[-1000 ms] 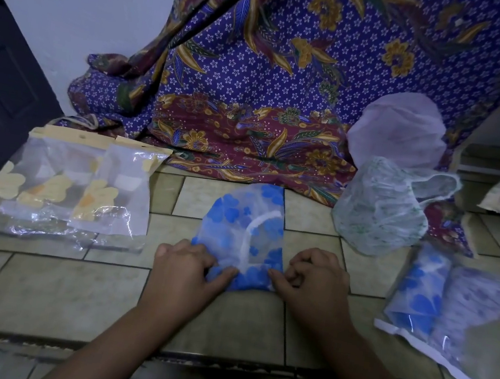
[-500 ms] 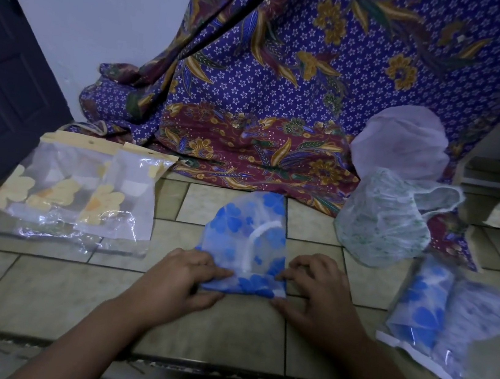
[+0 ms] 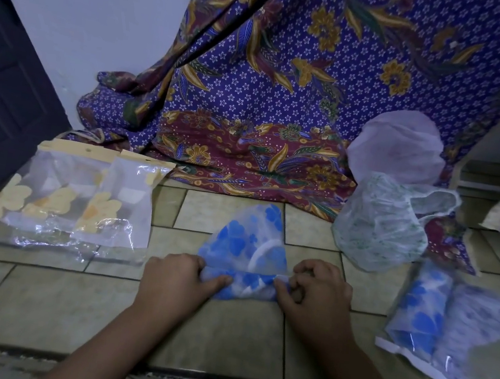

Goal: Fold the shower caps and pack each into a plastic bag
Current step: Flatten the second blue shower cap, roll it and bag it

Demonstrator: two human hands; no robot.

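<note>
Two hands, left hand [image 3: 177, 277] and right hand [image 3: 318, 290], grip one blue shower cap [image 3: 249, 250].

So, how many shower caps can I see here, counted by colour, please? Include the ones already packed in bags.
Blue flower caps: 2, the one both hands roll and a packed one
Pale purple dotted, packed: 1
Plain pale lilac: 1
White with green print: 1
Total: 5
</note>
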